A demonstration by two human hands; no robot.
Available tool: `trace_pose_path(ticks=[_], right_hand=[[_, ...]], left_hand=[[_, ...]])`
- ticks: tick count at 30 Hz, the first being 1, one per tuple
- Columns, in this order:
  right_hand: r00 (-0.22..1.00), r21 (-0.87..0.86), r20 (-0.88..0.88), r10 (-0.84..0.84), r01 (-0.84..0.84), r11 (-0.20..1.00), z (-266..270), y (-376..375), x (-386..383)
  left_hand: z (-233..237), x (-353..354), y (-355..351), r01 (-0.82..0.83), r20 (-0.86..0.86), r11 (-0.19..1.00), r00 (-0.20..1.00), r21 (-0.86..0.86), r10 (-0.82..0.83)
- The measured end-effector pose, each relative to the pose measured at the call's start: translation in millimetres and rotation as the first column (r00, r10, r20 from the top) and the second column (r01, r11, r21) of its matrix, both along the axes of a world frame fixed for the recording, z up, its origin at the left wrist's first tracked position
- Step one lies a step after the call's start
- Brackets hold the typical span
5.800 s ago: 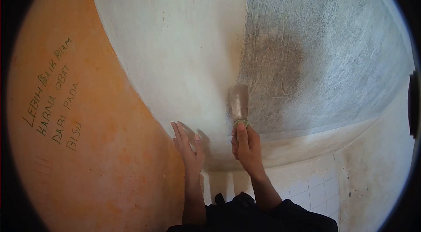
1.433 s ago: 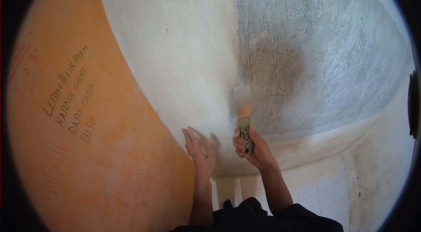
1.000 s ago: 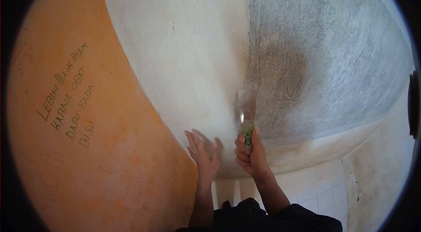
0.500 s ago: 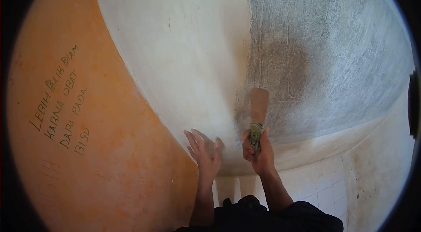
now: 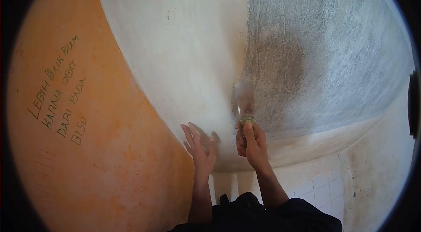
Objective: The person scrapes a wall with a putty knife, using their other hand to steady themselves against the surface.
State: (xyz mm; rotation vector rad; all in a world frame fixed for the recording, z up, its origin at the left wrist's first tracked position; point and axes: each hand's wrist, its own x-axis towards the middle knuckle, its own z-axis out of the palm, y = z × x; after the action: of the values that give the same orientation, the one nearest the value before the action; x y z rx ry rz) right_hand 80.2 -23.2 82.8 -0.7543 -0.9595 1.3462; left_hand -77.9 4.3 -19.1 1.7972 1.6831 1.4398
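Note:
My right hand is wrapped round the greenish handle of a scraper, whose wide blade points up the wall. The blade lies at the border between the off-white wall part and the rough grey part, and its upper end looks blurred. To its left, my left hand has its fingers spread on or close against the off-white surface, near the orange wall. It holds nothing.
An orange wall with green handwriting fills the left side. White tiles show low on the right, beside a stained wall strip. A dark object stands at the right edge.
My right hand and the scraper have moved left and slightly up, and the blade has turned, now at the off-white border. My left hand stays spread. The whole view has shifted slightly.

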Motion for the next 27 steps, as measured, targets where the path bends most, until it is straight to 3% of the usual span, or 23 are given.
trace_pose_path(ticks=[4,6,9,12,19,22,25,27], right_hand=[[0.994,-0.018,0.103,-0.038,0.04,0.999,-13,2,-9],[0.969,0.054,0.18,-0.169,0.162,0.985,-15,2,-16],[0.959,0.052,0.157,-0.236,0.231,0.972,-12,-5,-24],[0.943,0.049,0.218,-0.25,0.245,0.968,-7,-6,-17],[0.952,0.117,0.175,-0.25,0.232,0.966,3,1,-23],[0.954,0.056,0.196,-0.228,0.221,0.974,3,-1,-26],[0.907,0.166,0.243,-0.345,0.311,0.936,-3,2,-29],[0.959,0.06,0.193,-0.206,0.198,0.978,5,-8,-19]], left_hand=[[-2,-3,1,-0.002,-0.011,0.999,1.0,-0.042,0.001],[-2,-2,1,0.002,-0.011,0.998,1.0,-0.06,-0.003],[-3,-2,-1,0.025,0.028,0.999,0.999,-0.045,-0.024],[-2,-3,3,0.027,0.009,0.999,1.0,-0.04,-0.027],[-2,-3,0,0.013,-0.033,0.999,0.999,-0.033,-0.014],[-3,-4,3,0.013,-0.045,0.998,0.999,-0.053,-0.015],[-6,-2,3,0.028,-0.025,0.999,0.999,-0.047,-0.029],[-6,-3,0,0.044,0.005,0.999,0.999,-0.028,-0.044]])
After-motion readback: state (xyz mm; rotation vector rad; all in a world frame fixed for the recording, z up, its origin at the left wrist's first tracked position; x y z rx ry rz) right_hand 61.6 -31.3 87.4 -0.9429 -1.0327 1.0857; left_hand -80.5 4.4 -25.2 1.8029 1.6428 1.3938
